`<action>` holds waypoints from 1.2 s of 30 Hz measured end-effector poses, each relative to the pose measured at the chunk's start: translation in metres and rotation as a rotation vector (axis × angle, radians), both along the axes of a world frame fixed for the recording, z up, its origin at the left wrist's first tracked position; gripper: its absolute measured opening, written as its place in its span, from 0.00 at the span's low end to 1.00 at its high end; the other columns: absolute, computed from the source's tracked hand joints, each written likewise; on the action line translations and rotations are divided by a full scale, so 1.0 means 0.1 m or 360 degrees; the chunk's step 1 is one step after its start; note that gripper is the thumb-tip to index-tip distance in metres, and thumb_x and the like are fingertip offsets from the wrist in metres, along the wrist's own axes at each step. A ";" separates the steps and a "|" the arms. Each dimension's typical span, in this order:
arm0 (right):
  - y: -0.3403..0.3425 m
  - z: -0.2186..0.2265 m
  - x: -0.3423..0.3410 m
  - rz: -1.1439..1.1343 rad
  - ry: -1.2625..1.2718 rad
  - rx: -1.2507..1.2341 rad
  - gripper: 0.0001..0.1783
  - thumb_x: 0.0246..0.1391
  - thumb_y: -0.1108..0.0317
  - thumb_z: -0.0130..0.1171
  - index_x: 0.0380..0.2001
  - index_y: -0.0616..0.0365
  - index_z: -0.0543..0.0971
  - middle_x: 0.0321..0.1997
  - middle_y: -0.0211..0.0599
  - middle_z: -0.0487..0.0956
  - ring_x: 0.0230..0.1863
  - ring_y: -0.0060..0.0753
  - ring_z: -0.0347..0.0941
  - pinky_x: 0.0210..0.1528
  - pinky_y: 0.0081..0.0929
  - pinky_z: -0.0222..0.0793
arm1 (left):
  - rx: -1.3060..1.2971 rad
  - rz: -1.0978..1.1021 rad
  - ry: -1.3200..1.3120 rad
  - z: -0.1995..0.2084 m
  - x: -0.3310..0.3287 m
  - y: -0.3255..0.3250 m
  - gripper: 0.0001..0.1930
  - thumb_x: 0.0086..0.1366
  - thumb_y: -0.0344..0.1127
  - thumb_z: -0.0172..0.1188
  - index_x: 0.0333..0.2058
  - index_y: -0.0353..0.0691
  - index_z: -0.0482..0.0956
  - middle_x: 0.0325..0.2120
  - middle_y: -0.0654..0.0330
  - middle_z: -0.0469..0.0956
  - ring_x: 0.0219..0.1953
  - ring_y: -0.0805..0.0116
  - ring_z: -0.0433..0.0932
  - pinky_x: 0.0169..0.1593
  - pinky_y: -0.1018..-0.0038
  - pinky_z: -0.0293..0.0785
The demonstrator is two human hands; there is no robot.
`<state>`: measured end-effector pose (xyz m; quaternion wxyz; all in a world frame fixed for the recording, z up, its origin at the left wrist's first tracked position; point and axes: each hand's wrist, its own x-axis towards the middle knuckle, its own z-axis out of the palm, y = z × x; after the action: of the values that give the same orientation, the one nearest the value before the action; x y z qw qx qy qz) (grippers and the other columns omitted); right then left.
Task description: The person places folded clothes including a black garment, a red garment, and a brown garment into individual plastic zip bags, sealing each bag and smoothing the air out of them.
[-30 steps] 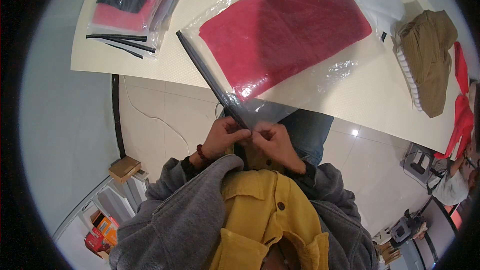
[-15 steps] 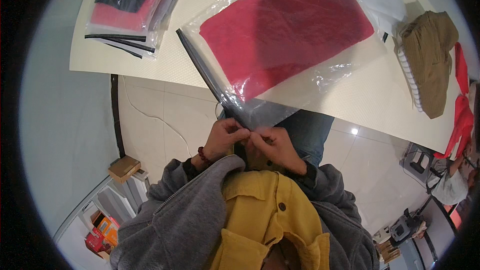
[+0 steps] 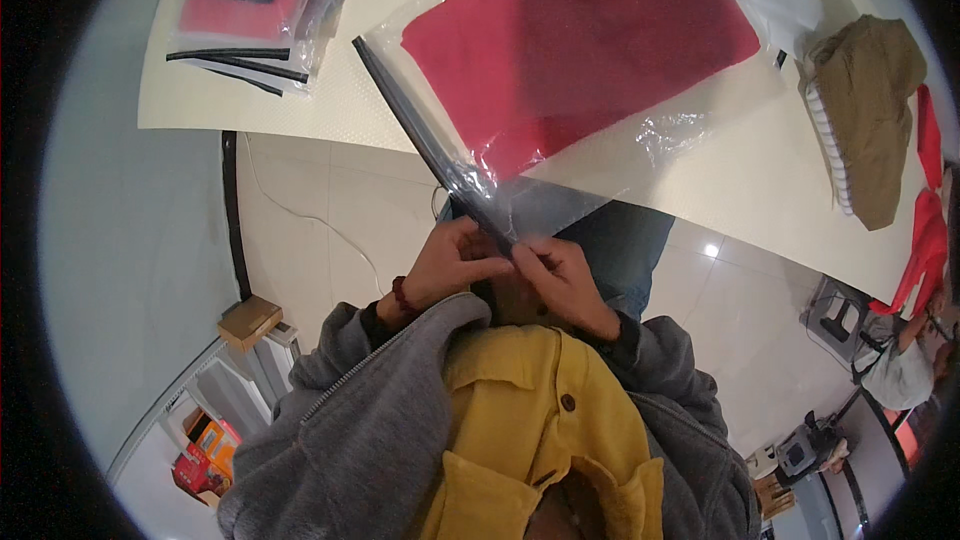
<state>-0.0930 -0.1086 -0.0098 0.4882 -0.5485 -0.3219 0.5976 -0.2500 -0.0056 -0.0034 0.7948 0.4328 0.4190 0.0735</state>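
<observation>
A clear plastic bag [image 3: 590, 202] with a black strip along its opening lies partly on the table, its near corner hanging over the edge toward me. Inside it is a folded red cloth item [image 3: 600, 50]. At that corner, my right hand [image 3: 562, 280] pinches the end of the black strip [image 3: 408, 120] between thumb and fingers. Just to its left, my left hand [image 3: 442, 265] is curled at the strip, its thumb pointing toward the right hand and its fingertips partly hidden by the bag edge. A dark red bead bracelet [image 3: 400, 294] circles my left wrist.
More bagged clothes [image 3: 250, 15] with black strips are stacked at the far left of the cream table [image 3: 350, 110]. A brown garment [image 3: 870, 120] and red straps [image 3: 925, 250] lie at the right. A small cardboard box [image 3: 250, 322] sits low on the left.
My left hand has shifted slightly up along the black strip, its thumb now farther from its fingers. My right hand still pinches the corner. The table scene sits slightly higher in view.
</observation>
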 end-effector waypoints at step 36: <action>-1.75 0.32 2.04 -0.0910 -0.1034 -0.0352 0.13 0.57 0.70 0.49 0.23 0.62 0.79 0.23 0.34 0.77 0.29 0.25 0.74 0.36 0.20 0.69 | 0.1128 -0.0904 0.0171 0.80 0.03 1.16 0.02 0.64 0.28 0.57 0.32 0.36 0.75 0.31 0.61 0.76 0.34 0.74 0.75 0.37 0.78 0.73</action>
<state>0.1106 -0.2836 0.0218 0.4457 -0.8236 -0.2282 0.2662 -0.2472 0.1108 0.0766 0.5634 0.7790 0.2735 -0.0311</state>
